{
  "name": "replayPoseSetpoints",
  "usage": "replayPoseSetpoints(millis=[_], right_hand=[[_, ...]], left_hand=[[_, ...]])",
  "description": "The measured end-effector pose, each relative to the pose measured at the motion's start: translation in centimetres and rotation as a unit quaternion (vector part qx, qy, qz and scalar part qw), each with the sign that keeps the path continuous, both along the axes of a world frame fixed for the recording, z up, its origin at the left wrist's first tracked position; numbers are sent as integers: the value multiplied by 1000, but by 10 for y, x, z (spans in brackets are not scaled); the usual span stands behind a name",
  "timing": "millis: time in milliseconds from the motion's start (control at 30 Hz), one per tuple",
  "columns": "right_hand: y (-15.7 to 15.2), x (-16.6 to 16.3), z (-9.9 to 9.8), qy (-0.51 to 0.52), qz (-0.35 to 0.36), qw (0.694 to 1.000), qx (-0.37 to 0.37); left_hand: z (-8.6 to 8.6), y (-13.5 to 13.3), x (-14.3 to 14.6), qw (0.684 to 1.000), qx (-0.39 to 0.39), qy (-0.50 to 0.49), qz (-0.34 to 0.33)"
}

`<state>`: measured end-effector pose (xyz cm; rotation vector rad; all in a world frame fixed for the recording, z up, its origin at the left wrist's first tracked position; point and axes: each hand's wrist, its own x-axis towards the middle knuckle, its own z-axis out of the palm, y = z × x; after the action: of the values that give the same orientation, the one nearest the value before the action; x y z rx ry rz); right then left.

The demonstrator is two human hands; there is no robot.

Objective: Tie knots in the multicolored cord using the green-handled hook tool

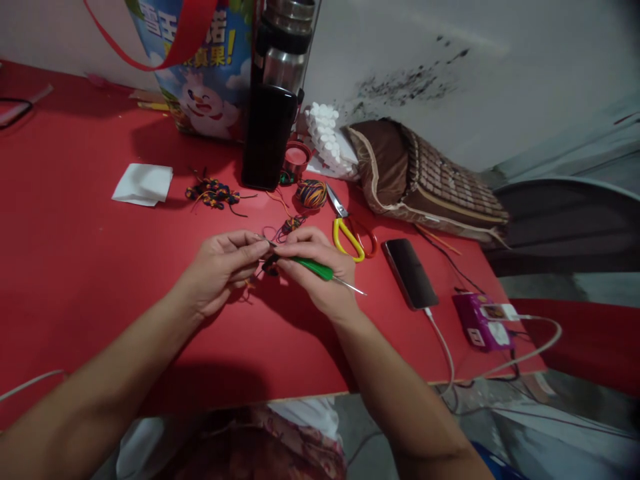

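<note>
My right hand (320, 267) is closed around a green-handled crochet hook (315, 268). The tool's thin metal end sticks out to the right, past my knuckles. Fingertip to fingertip with it, my left hand (225, 267) pinches a small dark piece of multicoloured yarn work (271, 265), mostly hidden by my fingers. Loose orange and purple strands hang below it onto the table. Just beyond my hands lies a small dark yarn bundle (293, 225), and behind that a multicoloured ball of yarn (312, 194).
Scissors (349, 240) with yellow and red handles lie right of the yarn. Knotted yarn pieces (213, 193) and a folded white tissue (143, 184) are at left. A black phone (270, 140) leans upright behind; another phone (410, 273), cabled, lies at right near a purple box (480, 321).
</note>
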<state>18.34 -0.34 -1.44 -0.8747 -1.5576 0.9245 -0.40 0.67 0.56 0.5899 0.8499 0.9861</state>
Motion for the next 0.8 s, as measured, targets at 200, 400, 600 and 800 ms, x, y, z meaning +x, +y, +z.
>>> replayPoseSetpoints(millis=[200, 400, 600, 800], right_hand=[[1, 8, 1, -1, -30, 999, 11], [3, 10, -8, 109, 38, 992, -58], [7, 13, -7, 141, 5, 987, -78], [8, 17, -1, 150, 4, 985, -84]], left_hand=[[-5, 7, -7, 995, -24, -56, -78], [-6, 5, -5, 998, 15, -35, -41], [-7, 6, -6, 998, 42, 31, -19], [-5, 4, -10, 996, 59, 38, -58]])
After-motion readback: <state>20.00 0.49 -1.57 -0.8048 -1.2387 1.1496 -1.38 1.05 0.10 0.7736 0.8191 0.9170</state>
